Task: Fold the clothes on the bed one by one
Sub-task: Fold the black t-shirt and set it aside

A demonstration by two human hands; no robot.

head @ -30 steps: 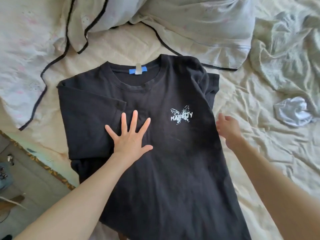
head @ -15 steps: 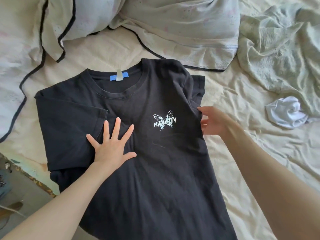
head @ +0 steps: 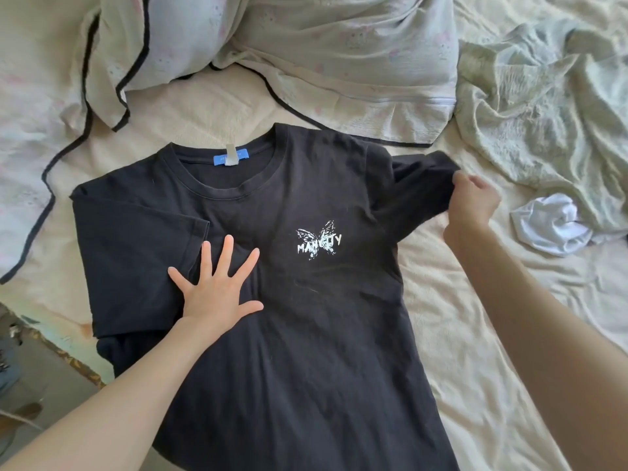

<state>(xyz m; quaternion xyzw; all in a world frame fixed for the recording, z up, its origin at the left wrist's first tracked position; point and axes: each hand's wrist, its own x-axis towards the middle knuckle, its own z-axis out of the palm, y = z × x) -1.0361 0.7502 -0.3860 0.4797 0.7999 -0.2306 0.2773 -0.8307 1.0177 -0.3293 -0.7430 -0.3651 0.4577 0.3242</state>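
Black T-shirt (head: pixel 272 334) spread front side up on the cream bed sheet (head: pixel 458 334), neck toward the far side, hem toward the near edge of the view. White butterfly print (head: pixel 317 240) with letters on the chest, right of the middle. Blue neck label (head: pixel 230 160) with a small white tab inside the collar.

Left hand (head: pixel 215 287) flat on the shirt, fingers straight and spread wide, palm pressing the cloth just beside the folded-in left sleeve (head: pixel 136 253). This sleeve lying over the body of the shirt, its hem touching the fingertips of the hand.

Right hand (head: pixel 472 202) at the right side of the shirt, fingers curled round the edge of the right sleeve (head: pixel 418 185) — gripping it and holding it stretched out to the right, a little above the sheet. Cloth under the sleeve pulled into tight folds toward the hand.

Far from the shirt, a pale pillow with black piping (head: pixel 339 56), its near edge just beside the shirt's right shoulder. At the far right, a crumpled pale green blanket (head: pixel 543 96). Near its lower edge, a small crumpled white cloth (head: pixel 554 226) — well apart from the shirt, close to the right hand. At the near left, the edge of the bed and a bit of floor (head: pixel 40 396).
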